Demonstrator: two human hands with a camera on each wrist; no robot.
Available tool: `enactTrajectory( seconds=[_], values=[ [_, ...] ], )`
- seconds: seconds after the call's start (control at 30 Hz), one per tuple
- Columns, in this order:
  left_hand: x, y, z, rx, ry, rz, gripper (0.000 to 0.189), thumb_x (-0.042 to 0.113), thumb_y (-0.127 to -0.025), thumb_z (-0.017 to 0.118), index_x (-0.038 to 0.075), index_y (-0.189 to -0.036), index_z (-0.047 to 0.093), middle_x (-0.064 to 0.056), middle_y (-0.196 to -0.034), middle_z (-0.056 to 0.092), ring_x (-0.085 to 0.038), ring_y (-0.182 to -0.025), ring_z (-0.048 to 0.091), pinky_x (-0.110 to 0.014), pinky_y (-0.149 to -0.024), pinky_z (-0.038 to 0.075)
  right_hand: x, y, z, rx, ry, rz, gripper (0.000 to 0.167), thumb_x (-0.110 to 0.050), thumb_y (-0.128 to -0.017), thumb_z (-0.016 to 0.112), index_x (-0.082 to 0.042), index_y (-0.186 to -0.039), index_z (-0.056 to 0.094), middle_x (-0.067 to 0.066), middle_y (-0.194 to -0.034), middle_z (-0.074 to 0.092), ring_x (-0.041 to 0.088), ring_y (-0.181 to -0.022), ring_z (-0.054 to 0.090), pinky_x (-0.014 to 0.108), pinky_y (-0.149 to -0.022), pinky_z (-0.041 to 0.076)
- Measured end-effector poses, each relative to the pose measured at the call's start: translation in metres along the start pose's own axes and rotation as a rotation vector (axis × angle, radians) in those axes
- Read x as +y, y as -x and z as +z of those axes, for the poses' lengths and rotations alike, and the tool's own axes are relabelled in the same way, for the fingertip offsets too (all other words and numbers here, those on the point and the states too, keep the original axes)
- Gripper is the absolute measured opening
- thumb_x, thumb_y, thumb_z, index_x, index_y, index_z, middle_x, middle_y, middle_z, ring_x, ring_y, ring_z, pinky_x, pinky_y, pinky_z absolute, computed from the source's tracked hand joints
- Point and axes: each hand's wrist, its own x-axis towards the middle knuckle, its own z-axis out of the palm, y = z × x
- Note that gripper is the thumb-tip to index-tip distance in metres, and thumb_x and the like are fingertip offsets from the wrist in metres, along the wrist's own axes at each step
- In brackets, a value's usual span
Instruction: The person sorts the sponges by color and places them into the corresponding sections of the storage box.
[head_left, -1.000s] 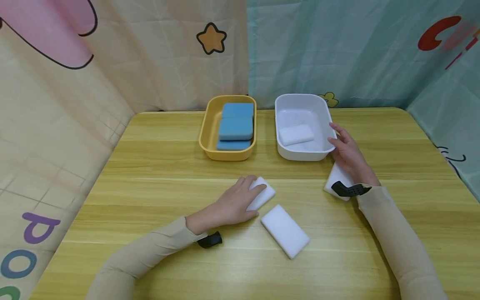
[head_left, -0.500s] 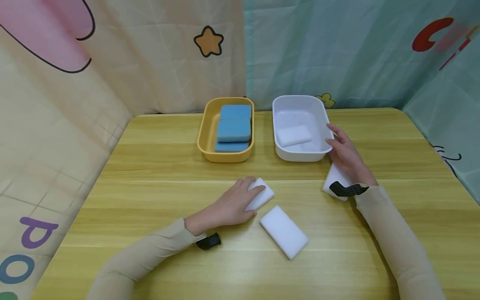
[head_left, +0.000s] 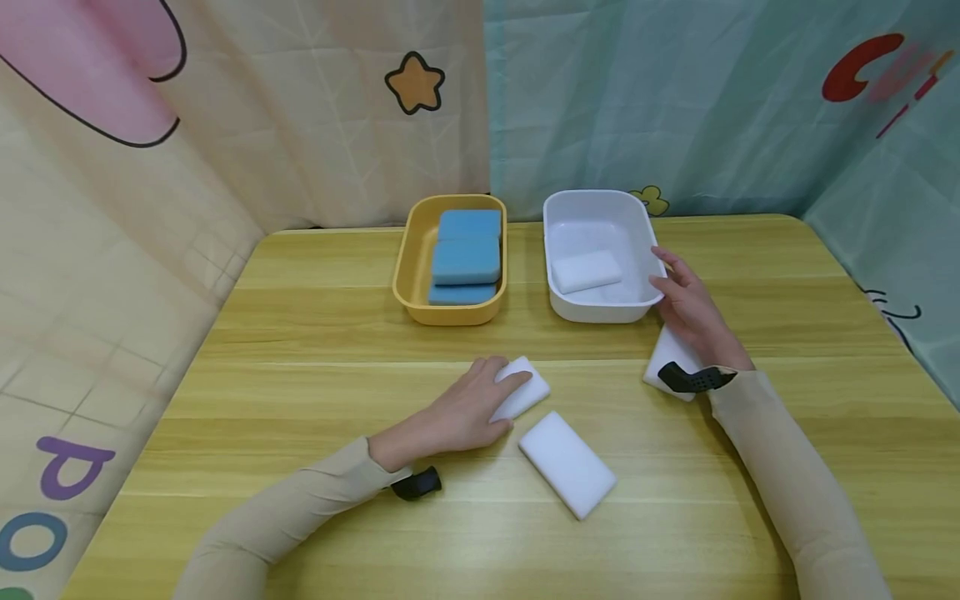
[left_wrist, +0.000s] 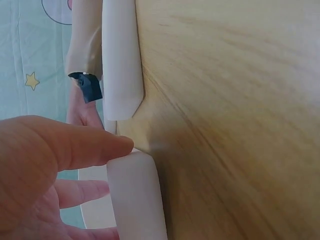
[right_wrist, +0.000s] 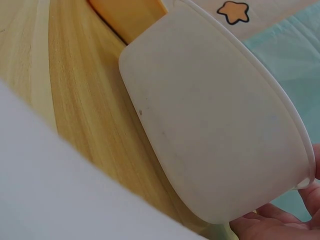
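My left hand (head_left: 468, 408) holds a white sponge (head_left: 528, 392) on the table, with its thumb at one edge and its fingers over the top. Close up in the left wrist view, that same sponge (left_wrist: 135, 195) lies against the thumb and fingers. A second white sponge (head_left: 567, 465) lies flat just right of this hand. My right hand (head_left: 696, 317) grips the right rim of a white plastic bin (head_left: 603, 312), fingers at its edge. Inside that bin is one white sponge (head_left: 587, 271). Another white sponge (head_left: 670, 358) lies partly hidden under the right wrist.
A yellow bin (head_left: 450, 315) with several blue sponges (head_left: 467, 260) stands left of the white bin. Both are near the back of the wooden table (head_left: 300, 400), before a printed curtain (head_left: 637, 100). A black wrist camera (head_left: 416, 483) sits at the left cuff.
The head view has shifted slightly. Both hands, the sponges and the bins keep their places.
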Motion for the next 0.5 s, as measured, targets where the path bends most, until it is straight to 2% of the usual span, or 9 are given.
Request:
enactTrajectory(
  seconds=[0.5],
  values=[
    [-0.0029,-0.0029,-0.0027,0.024,0.051,0.003,0.059,0.018,-0.088,0.063,0.014,-0.142,0.04,-0.019,-0.144,0.035,-0.032,-0.129,0.037,-0.043,-0.102,0.04,-0.0011,-0.0007,0.001,0.01,0.02,0.01,0.057,-0.021,-0.099,0.045,-0.036,-0.148,0.022,-0.011,-0.16,0.0,0.017,-0.147,0.01,0.032,-0.119,0.014]
  ],
)
